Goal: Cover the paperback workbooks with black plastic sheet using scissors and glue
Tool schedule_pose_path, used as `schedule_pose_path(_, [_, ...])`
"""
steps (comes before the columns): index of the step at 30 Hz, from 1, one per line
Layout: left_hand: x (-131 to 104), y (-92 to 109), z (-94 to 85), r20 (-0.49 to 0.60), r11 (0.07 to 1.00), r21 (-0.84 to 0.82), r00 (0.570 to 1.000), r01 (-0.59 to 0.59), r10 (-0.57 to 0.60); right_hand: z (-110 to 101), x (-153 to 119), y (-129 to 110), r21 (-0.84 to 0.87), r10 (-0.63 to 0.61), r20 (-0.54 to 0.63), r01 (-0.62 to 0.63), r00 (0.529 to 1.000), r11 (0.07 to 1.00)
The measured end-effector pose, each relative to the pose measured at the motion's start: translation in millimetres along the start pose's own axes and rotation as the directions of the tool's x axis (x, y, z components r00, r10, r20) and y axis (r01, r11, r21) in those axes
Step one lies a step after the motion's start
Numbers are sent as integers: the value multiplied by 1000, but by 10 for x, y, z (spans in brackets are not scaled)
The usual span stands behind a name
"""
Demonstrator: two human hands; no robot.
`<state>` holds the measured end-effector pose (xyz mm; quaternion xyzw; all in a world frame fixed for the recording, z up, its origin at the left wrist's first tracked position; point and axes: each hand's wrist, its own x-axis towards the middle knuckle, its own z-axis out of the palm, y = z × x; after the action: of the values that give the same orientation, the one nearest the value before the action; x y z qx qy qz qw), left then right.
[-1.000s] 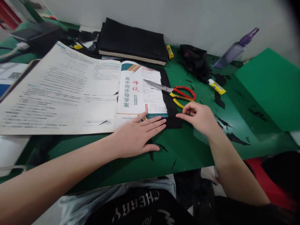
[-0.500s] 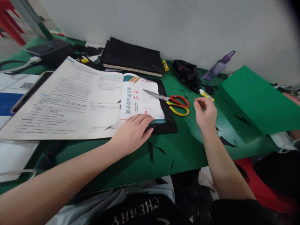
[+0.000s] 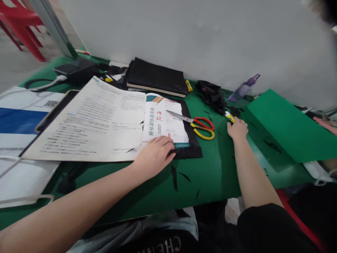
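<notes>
My left hand point(image 3: 155, 154) lies over the lower edge of the white booklet cover point(image 3: 155, 121), fingers together on top and thumb apart. Under that cover is a black sheet point(image 3: 195, 149), and printed pages point(image 3: 86, 123) spread open to the left. Scissors point(image 3: 204, 127) with one red and one yellow handle rest across the cover and the table. My right hand point(image 3: 238, 128) is closed at the near end of a small yellow and white glue stick point(image 3: 229, 117); the fingertips are partly hidden.
A black-covered book point(image 3: 156, 77), crumpled black material point(image 3: 212, 95) and a purple spray bottle point(image 3: 243, 89) stand along the wall. To the right is a green board point(image 3: 292, 126). Black scraps point(image 3: 174, 177) lie near the front edge. A black box with a cable point(image 3: 76, 68) sits back left.
My right hand has moved away from me to the glue stick and closed at it. My left hand stays on the booklet. The camera view has tilted up slightly.
</notes>
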<state>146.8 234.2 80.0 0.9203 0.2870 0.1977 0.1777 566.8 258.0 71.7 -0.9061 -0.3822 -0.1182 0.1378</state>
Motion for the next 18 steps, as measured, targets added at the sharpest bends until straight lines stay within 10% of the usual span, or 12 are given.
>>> schedule_pose_path(8, [11, -18, 30, -6, 1000, -12, 1000, -4, 4, -211, -9, 4, 138, -36, -185, 62, 982, 988])
schedule_pose_path(10, [11, -21, 31, -10, 1000, -15, 1000, -9, 9, -320, -77, -114, 507, -23, -420, 256, 907, 823])
schedule_pose_path(13, [11, -24, 29, -7, 1000, -4, 1000, -18, 18, -485, -291, -415, 605, -14, -494, 355, 870, 712])
schedule_pose_path(16, [16, -28, 24, 6, 999, 13, 999, -33, 33, -691, -646, -744, 759, -142, -487, 499, 861, 419])
schedule_pose_path(18, [19, -29, 20, 15, 999, 16, 999, -45, 45, -834, -903, -906, 735, -424, -357, 530, 833, 423])
